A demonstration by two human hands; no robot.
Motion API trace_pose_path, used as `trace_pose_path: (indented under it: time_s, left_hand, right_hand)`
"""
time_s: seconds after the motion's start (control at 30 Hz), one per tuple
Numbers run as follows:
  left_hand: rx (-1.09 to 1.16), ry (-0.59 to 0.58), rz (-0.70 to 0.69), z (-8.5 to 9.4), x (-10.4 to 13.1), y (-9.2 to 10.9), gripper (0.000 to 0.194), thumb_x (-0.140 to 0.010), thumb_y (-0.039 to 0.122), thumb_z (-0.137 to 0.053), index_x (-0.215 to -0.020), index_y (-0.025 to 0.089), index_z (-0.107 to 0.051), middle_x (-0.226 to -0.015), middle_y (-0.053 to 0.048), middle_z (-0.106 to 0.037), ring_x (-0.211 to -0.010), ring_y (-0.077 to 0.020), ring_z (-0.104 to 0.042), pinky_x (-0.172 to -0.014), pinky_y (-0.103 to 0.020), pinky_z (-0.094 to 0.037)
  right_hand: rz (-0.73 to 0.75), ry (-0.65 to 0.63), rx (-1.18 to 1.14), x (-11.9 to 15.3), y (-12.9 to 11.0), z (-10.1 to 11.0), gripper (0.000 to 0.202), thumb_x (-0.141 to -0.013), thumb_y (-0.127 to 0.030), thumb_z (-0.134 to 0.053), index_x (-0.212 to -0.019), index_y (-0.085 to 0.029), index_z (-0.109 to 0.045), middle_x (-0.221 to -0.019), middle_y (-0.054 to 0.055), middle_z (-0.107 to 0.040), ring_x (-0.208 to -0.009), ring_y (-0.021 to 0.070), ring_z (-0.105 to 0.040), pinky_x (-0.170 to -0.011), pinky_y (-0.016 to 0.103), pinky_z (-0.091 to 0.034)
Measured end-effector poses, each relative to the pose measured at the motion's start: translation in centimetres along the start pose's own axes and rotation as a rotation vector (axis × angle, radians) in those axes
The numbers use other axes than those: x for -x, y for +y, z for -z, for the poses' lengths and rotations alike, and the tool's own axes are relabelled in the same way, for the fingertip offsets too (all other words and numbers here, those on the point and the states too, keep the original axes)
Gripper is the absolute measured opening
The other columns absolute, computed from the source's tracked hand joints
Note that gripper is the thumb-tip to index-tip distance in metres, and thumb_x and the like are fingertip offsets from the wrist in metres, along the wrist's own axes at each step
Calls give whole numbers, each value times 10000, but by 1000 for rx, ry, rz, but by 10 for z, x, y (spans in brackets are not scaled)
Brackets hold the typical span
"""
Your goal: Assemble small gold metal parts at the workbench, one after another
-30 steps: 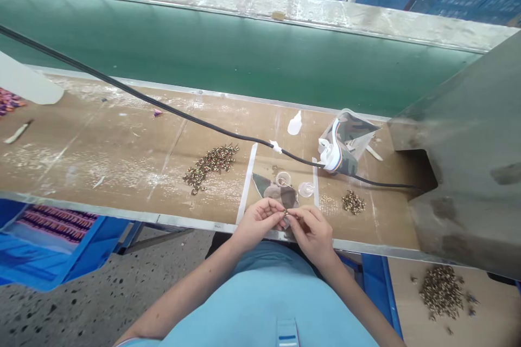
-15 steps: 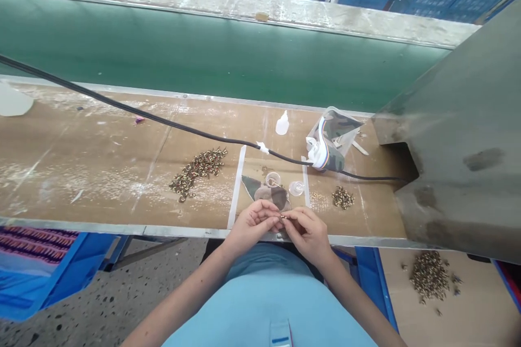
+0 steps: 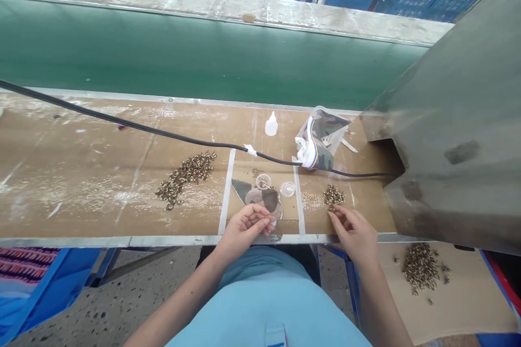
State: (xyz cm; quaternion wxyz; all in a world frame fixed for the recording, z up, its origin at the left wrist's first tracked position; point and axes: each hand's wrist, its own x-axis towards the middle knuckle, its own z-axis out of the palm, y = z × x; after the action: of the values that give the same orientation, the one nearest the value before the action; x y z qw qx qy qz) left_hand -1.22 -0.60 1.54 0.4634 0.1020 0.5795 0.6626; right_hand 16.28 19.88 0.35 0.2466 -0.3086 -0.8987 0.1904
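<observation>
My left hand [image 3: 248, 227] is closed in a pinch above the front edge of the bench, by a camouflage cloth scrap [image 3: 254, 195]. Whatever lies between its fingertips is too small to make out. My right hand [image 3: 356, 233] is at the near side of a small pile of brass-coloured metal pieces [image 3: 334, 195]. Its thumb and forefinger come together at the pile's edge, and I cannot make out what is between them. On the cloth stands a small clear cup [image 3: 263, 181] with a thin stick in it. A clear round lid [image 3: 287, 189] lies to its right.
A larger heap of metal pieces [image 3: 185, 179] lies to the left. A black cable [image 3: 195, 141] crosses the bench. Behind it are a white dropper bottle [image 3: 271, 124] and a camouflage bag [image 3: 323, 135]. A metal housing [image 3: 456, 119] bounds the right side; more pieces [image 3: 421, 268] lie below.
My right hand has left my left hand and moved right to the small pile. My left hand stays pinched over the bench edge. The view has shifted slightly.
</observation>
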Motion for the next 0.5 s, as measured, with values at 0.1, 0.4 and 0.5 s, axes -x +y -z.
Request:
trace_pose_path:
  time_s: [0.1, 0.4, 0.5]
  left_hand:
    - [-4, 12, 2, 0, 1, 0, 291, -723, 390, -720, -829, 157, -580, -782, -49, -699, -693, -142, -652, -610, -248, -516]
    - [-20, 28, 4, -1, 0, 0, 300, -713, 393, -728, -818, 158, -576, -768, -42, -696, -677, -137, -645, -604, -246, -518]
    - [-21, 33, 7, -1, 0, 0, 299, -714, 396, -728, -817, 160, -577, -767, -41, -695, -676, -137, -644, -606, -249, -517]
  right_hand:
    - [-55, 21, -15, 0, 8, 4, 291, -847, -468, -560, -894, -211, -688, -677, -8, -640, -483, 101, -511, -516, 242, -441]
    - [-22, 41, 42, -10, 16, 5, 402, -881, -544, -461, -839, -213, -686, -726, 12, -634, -478, 92, -511, -513, 246, -428]
    - [-21, 11, 55, -13, 14, 6, 458, -881, -585, -424, -782, -213, -673, -724, 17, -630, -473, 91, -513, -497, 246, -418]
